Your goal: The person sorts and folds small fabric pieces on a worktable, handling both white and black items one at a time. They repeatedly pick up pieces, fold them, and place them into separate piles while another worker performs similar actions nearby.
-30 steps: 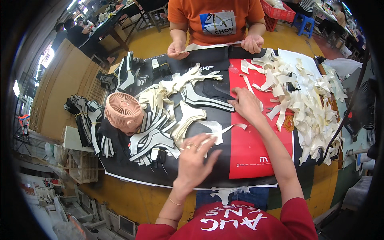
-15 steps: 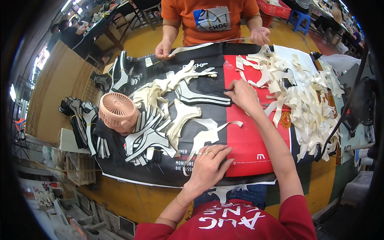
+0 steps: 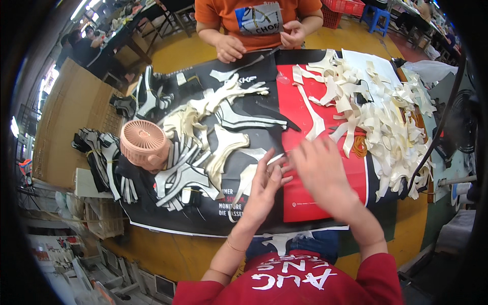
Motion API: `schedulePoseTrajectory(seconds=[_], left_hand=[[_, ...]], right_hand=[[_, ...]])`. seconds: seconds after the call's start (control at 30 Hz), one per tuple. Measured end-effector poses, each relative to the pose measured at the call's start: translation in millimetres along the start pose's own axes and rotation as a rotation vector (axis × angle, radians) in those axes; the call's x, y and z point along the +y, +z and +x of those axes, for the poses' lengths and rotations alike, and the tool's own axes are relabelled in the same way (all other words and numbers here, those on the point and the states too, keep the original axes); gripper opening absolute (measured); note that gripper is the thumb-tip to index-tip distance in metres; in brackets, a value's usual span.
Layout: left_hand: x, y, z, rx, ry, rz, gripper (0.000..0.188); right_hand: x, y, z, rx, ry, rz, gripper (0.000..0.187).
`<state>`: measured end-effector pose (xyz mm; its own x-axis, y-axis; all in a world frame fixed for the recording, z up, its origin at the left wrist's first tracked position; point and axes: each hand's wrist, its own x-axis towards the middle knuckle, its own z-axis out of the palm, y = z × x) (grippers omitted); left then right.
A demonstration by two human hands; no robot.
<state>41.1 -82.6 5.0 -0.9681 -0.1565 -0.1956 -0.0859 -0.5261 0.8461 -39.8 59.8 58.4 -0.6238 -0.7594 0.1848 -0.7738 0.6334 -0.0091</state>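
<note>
1. Hands come together in front of you: your left hand (image 3: 264,183) is just beside your right hand (image 3: 323,175), over the seam where the black part of the table cover (image 3: 264,218) meets its red panel (image 3: 325,206).
2. Your left hand has its fingers loosely bent, with a white strip (image 3: 276,158) showing between thumb and forefinger; you cannot tell from this view whether they pinch it or it lies behind them.
3. Your right hand is blurred, its fingers pointing towards the left hand; whether they grip anything cannot be told.
4. A white cut piece (image 3: 247,179) lies on the black part, just left of your left hand and partly hidden by it.
5. Beyond it, to your left, are stacked cream pieces (image 3: 223,147), with black-and-white pieces (image 3: 249,121) farther off.
6. A pink fan (image 3: 145,142) stands at the left, beside dark bundles (image 3: 96,157).
7. On your right, a long cream piece (image 3: 311,117) lies on the red panel, near a heap of cream scraps (image 3: 389,127) and yellow rubber bands (image 3: 360,146).
8. Across from you, a co-worker in an orange shirt (image 3: 213,14) has both hands near the far edge.
</note>
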Motion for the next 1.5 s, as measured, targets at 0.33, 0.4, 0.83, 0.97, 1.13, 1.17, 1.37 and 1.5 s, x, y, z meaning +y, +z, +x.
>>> schedulePoseTrajectory(seconds=[0.33,0.4,0.83,0.97,1.13,1.17,1.37,1.5], left_hand=[[-12,26,-16,-0.517,-0.263,0.389,0.026],[-11,30,-16,-0.474,-0.126,0.595,0.024],[23,-30,-1,0.057,0.473,1.593,0.024],[22,-41,0,-0.004,0.468,1.593,0.021],[21,-44,3,0.103,0.5,1.473,0.013],[22,-43,3,0.147,0.525,1.437,0.012],[18,-9,-28,0.211,0.983,1.349,0.02],[-3,8,-36,0.044,0.932,1.385,0.019]], right_hand=[[9,-12,-94,0.375,0.532,0.54,0.035],[15,-2,-98,0.256,0.588,0.689,0.028],[22,48,-98,0.173,0.745,0.514,0.016],[21,48,-100,0.322,0.629,0.383,0.017],[6,42,-99,0.327,0.606,0.399,0.017],[2,39,-98,0.339,0.578,0.405,0.015],[-33,35,-65,0.232,0.533,1.686,0.034],[-31,45,-40,0.111,0.503,1.725,0.048]])
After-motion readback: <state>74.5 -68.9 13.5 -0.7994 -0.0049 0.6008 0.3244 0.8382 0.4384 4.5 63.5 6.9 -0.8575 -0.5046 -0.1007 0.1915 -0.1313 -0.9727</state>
